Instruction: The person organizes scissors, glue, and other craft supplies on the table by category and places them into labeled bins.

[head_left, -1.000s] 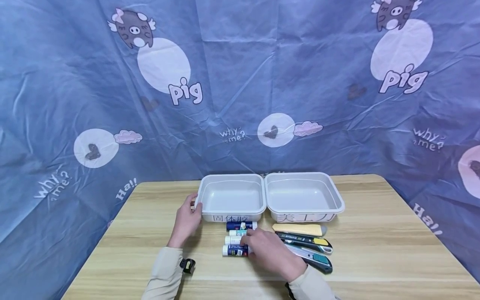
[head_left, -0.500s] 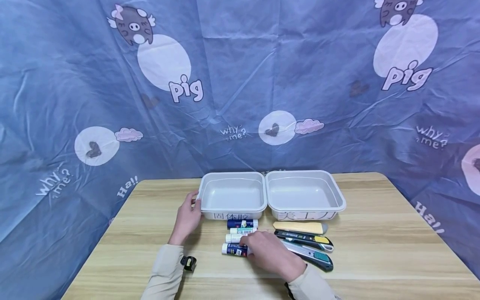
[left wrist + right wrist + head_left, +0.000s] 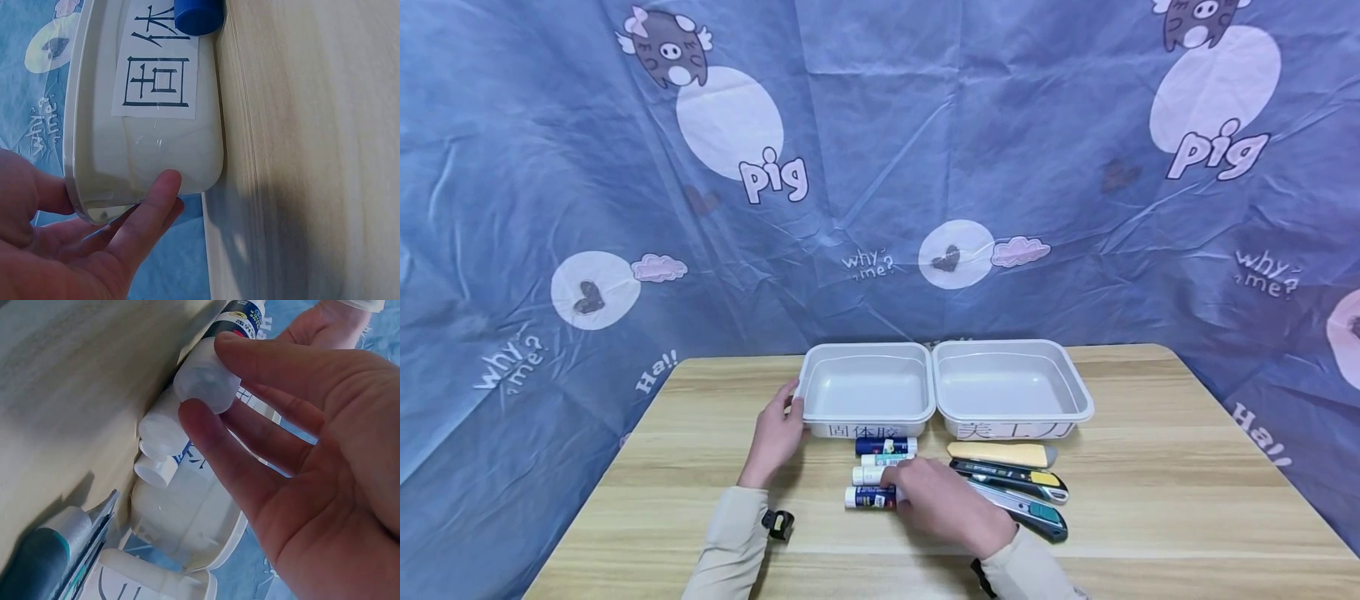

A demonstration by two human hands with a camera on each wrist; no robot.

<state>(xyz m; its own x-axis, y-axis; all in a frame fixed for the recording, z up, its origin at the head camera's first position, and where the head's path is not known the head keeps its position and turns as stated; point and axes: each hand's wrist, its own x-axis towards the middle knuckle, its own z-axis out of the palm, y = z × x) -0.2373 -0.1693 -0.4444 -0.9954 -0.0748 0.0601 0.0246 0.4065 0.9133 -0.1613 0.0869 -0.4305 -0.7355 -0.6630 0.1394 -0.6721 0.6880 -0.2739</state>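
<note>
My left hand (image 3: 777,435) holds the left corner of the left white plastic box (image 3: 165,147), its fingers around the side and front wall. In the right wrist view, my right hand (image 3: 312,450) pinches the translucent white end of a dark blue glue stick (image 3: 209,375) between thumb and finger. That glue stick lies nearest the front of a row. Behind it are a white glue stick (image 3: 867,476), a white-and-green one (image 3: 887,460) and another dark blue one (image 3: 880,446) against the left box. My right hand hides their right ends in part.
Right of the hand lie a yellow utility knife (image 3: 1000,454), a black-and-yellow one (image 3: 1011,479) and a grey-and-teal one (image 3: 1037,518). A second white box (image 3: 1011,429) with a printed label adjoins the left box. A patterned blue cloth (image 3: 880,167) hangs behind the wooden table (image 3: 1180,483).
The head view shifts slightly. Both hands stay in nearly the same places, and the boxes, glue sticks and knives show no clear movement on the table.
</note>
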